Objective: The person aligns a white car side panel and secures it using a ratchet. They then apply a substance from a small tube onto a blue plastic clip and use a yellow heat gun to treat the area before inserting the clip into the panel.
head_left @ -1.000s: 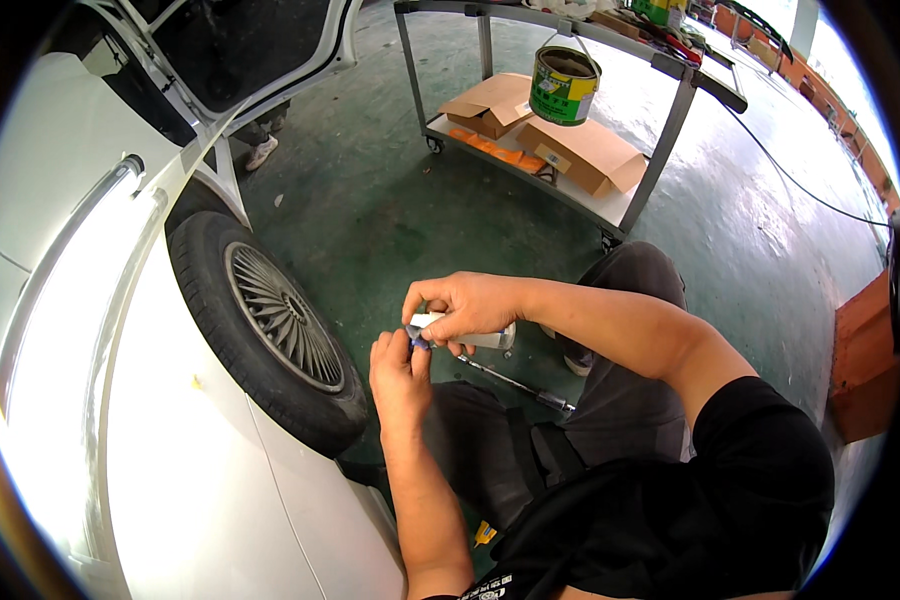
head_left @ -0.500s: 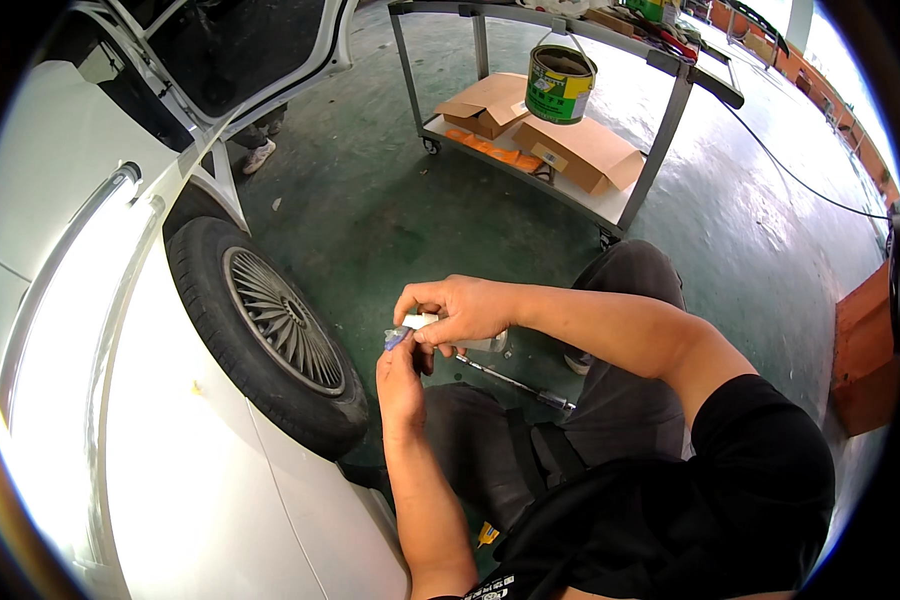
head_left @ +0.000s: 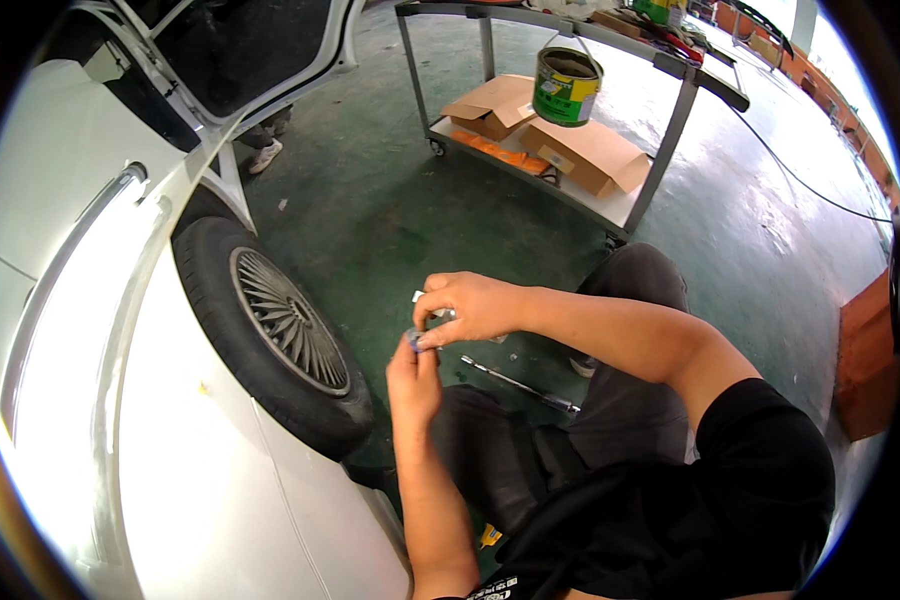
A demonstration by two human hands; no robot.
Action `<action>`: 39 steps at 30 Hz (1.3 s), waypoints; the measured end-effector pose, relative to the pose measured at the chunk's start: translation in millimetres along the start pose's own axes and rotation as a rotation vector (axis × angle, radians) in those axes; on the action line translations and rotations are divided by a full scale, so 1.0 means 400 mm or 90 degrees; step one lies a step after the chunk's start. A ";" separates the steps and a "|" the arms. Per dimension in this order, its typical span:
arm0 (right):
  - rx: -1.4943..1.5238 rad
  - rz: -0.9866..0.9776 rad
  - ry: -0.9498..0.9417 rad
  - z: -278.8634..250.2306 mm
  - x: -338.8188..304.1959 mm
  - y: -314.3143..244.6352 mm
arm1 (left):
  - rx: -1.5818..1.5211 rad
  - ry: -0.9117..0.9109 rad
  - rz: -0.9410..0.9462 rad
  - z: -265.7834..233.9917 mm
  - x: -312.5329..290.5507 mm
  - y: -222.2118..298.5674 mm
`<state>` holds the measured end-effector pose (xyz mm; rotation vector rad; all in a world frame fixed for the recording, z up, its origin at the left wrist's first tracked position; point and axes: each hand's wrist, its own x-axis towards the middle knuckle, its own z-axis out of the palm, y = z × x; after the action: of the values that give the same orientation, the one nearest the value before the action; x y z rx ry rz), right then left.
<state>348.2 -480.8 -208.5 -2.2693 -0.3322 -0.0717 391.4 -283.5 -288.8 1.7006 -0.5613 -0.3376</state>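
Observation:
In front of the wheel my left hand (head_left: 413, 388) is closed, its fingertips pinching a small blue-and-clear piece (head_left: 415, 342). My right hand (head_left: 475, 303) meets it from the right, thumb and fingers bent around a small white-and-clear bottle (head_left: 419, 297) that they mostly cover. The right thumb touches or nearly touches the blue piece; the contact is too small to make out. Below my right hand a long metal tool with a dark handle (head_left: 522, 385) lies by my legs.
To the left stands a white car (head_left: 210, 480) with its wheel (head_left: 285, 320) close to my left arm. A bright light tube (head_left: 65, 290) runs along the car. Ahead, a wheeled cart (head_left: 670, 130) carries cardboard boxes (head_left: 580, 150) and a hanging green can (head_left: 568, 88). Another person's shoe (head_left: 266, 156) shows under the door.
Both hands have shifted slightly right, and the left has risen a little. The bottle's white part has moved up and is more hidden by the right fingers, which sit closer to the blue piece.

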 end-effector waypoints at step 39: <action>-0.180 0.038 0.106 0.121 -0.020 0.033 | -0.065 0.052 0.037 0.063 -0.018 -0.045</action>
<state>341.3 -454.4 -251.5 -2.5307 -0.1729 -0.2918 375.5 -298.2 -312.0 1.5893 -0.5239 -0.2505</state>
